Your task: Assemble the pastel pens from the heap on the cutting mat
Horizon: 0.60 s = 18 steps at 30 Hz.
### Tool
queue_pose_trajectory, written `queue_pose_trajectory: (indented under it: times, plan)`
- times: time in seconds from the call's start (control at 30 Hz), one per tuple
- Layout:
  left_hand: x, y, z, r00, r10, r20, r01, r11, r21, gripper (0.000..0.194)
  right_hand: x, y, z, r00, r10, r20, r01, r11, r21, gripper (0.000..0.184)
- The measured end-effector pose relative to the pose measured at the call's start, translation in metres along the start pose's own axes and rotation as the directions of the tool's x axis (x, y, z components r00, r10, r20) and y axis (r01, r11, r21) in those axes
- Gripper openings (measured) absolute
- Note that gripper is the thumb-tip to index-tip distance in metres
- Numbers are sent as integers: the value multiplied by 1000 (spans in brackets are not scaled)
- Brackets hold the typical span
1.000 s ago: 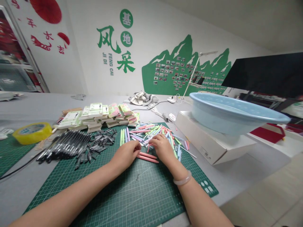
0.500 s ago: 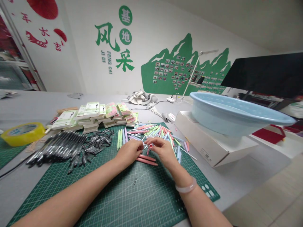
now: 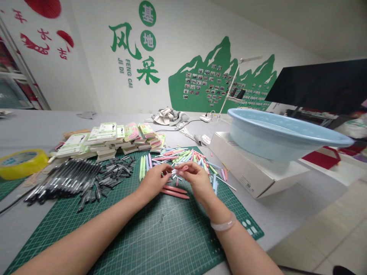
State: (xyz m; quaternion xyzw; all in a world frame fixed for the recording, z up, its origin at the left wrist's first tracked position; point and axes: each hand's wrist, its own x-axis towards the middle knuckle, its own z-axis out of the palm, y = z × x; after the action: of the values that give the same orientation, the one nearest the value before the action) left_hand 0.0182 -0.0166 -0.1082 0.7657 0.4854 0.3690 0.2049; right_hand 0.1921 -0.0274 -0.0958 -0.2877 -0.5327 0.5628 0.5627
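Observation:
My left hand [image 3: 155, 178] is closed in a pinch near the middle of the cutting mat [image 3: 137, 244]; what its fingertips hold is too small to make out. Facing it, my right hand [image 3: 196, 178] pinches a small pink pen part [image 3: 185, 168]. Just below both hands lie pink pen barrels [image 3: 175, 194] side by side. Behind the fingers spreads a heap of pastel pen parts [image 3: 186, 156]. Light green pen barrels [image 3: 142, 168] stand in a row left of that heap. Nearer me on the mat rest small metal springs [image 3: 162, 218].
Black pens [image 3: 65, 177] and loose black pen parts [image 3: 119, 168] lie at left, with stacked small boxes [image 3: 107, 131] behind. A yellow tape roll [image 3: 24, 163] sits far left. On the right, a blue basin [image 3: 275, 137] rests on a white box [image 3: 243, 168].
My fingertips have come closer together, and the pink part in my right hand has turned. The whole view has shifted slightly.

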Motion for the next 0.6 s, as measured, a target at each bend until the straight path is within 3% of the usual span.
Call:
queue_pose_trajectory:
  times: [0.1, 0.2, 0.6]
  plan:
    - [0, 5, -1, 999, -46, -13, 42, 977, -207, 19, 3, 6, -6, 988, 137, -68, -112, 950, 291, 20]
    - [-2, 12, -2, 1000, -30, -3, 27, 951, -309, 19, 7, 13, -11, 969, 223, -104, -158, 887, 434, 21]
    - [-7, 34, -6, 998, 29, -54, -43, 954, -296, 24, 7, 24, -6, 938, 326, -120, -220, 825, 521, 12]
